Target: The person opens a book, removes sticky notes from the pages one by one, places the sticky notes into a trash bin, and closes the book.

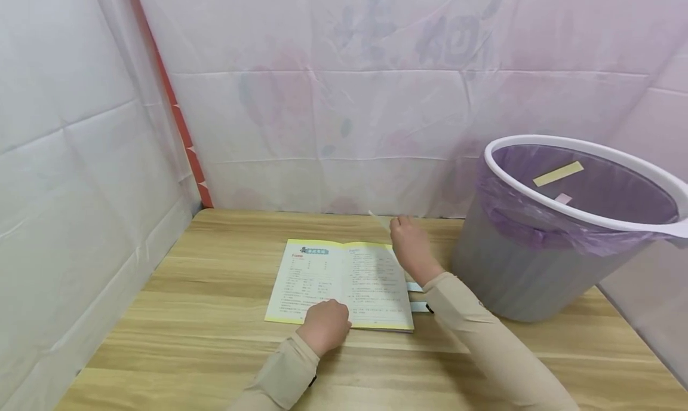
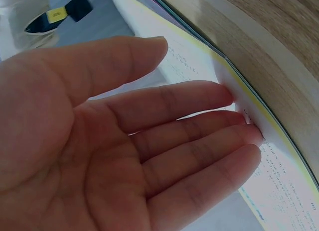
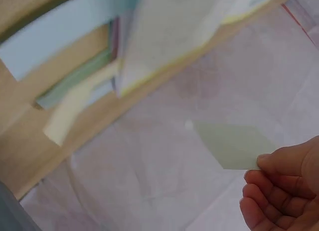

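Fingers (image 2: pixel 204 191) straight and relaxed, thumb well apart from them: that's the left hand (image 1: pixel 325 325), gripping nothing, at the lower edge of an open booklet (image 1: pixel 371 306), close by the fold. And the booklet itself lies flat on the wooden table (image 1: pixel 177 315), pages trimmed in yellow. Top of the left page, look, a blue heading banner (image 1: pixel 318 251) with pale characters, a small figure beside it and a bit of red lettering below; lines of print fill both pages, all too small to read. Over at the upper right corner, here's the right hand (image 1: pixel 412 244), raised, thumb and forefinger pinching a pale green slip (image 3: pixel 232 145) by one end, the other fingers curled loosely beneath. Paper strips (image 1: pixel 420 307) stick out of the booklet's right side, just below that hand. Behind, the draped cloth (image 1: pixel 258 112) shows big faint characters, too washed out to make out. Far right, a grey bin (image 1: pixel 505 273), purple liner (image 1: pixel 497 220), white rim, with a yellow strip (image 1: pixel 558 174) and a pink scrap (image 1: pixel 563 199) inside.
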Demonstrator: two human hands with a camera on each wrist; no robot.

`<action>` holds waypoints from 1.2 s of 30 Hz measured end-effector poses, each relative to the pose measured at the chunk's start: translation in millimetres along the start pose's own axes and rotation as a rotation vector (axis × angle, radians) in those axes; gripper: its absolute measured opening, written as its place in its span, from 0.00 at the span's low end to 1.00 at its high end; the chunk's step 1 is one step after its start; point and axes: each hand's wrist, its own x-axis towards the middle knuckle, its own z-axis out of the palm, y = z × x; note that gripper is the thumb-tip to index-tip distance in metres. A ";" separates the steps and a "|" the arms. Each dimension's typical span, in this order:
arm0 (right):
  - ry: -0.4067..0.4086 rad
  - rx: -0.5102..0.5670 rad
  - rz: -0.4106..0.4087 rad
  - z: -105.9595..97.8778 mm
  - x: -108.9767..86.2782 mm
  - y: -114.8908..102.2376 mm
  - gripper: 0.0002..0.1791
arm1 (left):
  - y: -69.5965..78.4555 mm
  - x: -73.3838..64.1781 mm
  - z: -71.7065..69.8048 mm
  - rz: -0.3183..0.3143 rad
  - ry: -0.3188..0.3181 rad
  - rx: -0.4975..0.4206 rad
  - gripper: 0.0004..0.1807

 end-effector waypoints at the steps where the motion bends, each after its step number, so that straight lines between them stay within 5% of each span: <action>1: 0.042 0.006 -0.008 -5.6 0.5 1.3 0.03 | 0.2 -0.2 -0.4 -0.003 -0.003 -0.001 0.12; 11: 0.614 0.142 -0.036 -99.5 2.1 12.4 0.02 | 1.4 -1.1 -1.3 -0.002 -0.006 0.005 0.12; 18: 1.024 0.134 0.217 -173.2 -1.0 27.0 0.04 | 1.2 -0.8 1.0 0.006 0.006 0.010 0.12; 21: 1.010 0.106 0.322 -193.1 -8.2 42.9 0.08 | 1.0 -0.6 0.7 0.004 0.002 0.010 0.12; 23: 0.931 0.083 0.357 -200.5 -14.8 54.6 0.10 | 0.7 -0.6 0.4 0.000 0.000 0.010 0.12; 29: 0.623 0.040 0.390 -203.9 -34.9 76.4 0.15 | 0.9 -0.8 -0.1 -0.005 -0.002 0.027 0.12; 36: 0.486 0.008 0.425 -203.2 -44.3 76.4 0.17 | 2.6 -2.0 1.0 0.002 0.005 0.023 0.12</action>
